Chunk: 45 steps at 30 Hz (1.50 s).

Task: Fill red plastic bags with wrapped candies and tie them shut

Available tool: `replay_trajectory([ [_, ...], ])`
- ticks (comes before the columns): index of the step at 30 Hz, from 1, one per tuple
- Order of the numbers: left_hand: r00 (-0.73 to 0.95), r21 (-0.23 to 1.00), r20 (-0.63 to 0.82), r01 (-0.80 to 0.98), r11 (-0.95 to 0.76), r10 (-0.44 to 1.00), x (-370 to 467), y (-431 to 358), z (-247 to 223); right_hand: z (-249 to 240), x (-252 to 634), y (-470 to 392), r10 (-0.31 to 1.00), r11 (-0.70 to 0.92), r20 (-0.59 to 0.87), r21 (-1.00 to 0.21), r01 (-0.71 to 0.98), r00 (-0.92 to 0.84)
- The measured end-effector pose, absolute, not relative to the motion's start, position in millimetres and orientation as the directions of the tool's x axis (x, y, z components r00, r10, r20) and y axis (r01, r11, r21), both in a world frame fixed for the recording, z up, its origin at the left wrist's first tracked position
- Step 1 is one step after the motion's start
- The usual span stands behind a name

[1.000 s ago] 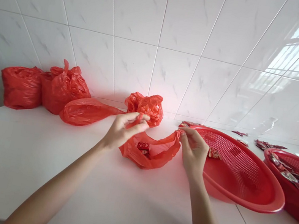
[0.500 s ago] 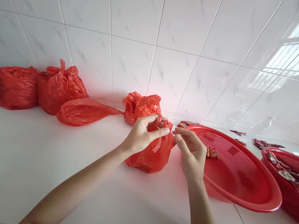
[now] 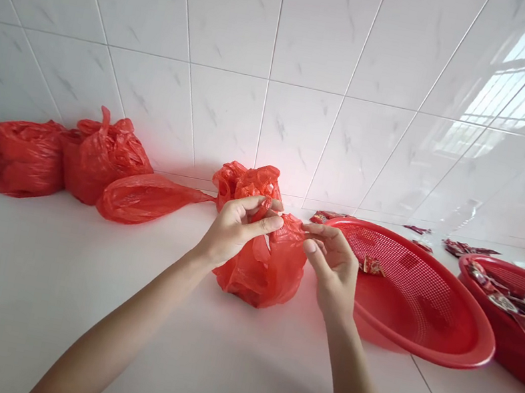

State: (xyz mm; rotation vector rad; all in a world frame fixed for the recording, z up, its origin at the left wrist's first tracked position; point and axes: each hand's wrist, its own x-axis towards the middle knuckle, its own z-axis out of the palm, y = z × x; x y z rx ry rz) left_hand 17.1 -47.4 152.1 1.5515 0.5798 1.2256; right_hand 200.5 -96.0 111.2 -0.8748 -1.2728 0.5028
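Both hands pinch the gathered top of a red plastic bag (image 3: pixel 262 271) resting mid-surface (image 3: pixel 22 290), the left hand (image 3: pixel 234 229) at its 10 o'clock, the right hand (image 3: pixel 332 263) at 2 o'clock, with a red basket (image 3: pixel 423 320) at 3 o'clock.

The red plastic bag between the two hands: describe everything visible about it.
The red plastic bag is thin, crinkled, slightly see-through film, bunched into a rounded lump resting on the white counter. Its top is gathered upward. The left hand pinches the gathered top, and the right hand holds the edge at its right side. The contents cannot be made out.
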Motion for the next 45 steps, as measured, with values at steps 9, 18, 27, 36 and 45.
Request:
replay_trajectory([
  [9,0.444,0.922,0.385,-0.234,-0.31,0.809,15,-51,160,111,195,-96,0.699,0.608,0.674,-0.736,0.299,0.239],
  [18,0.418,0.913,0.404,-0.235,-0.333,0.813,15,-51,163,111,199,-95,0.722,0.609,0.628,-0.776,0.164,0.292],
  [27,0.522,0.897,0.441,-0.257,-0.359,0.73,8,-50,174,107,201,-92,0.864,0.486,0.482,-0.874,0.012,0.144],
  [36,0.554,0.782,0.406,0.201,-0.59,0.727,-19,-41,192,111,208,-88,0.862,0.499,0.449,-0.832,-0.242,0.236],
  [45,0.665,0.867,0.356,0.028,-0.498,0.657,-1,-49,186,114,176,-100,0.923,0.334,0.358,-0.928,-0.163,-0.144],
])
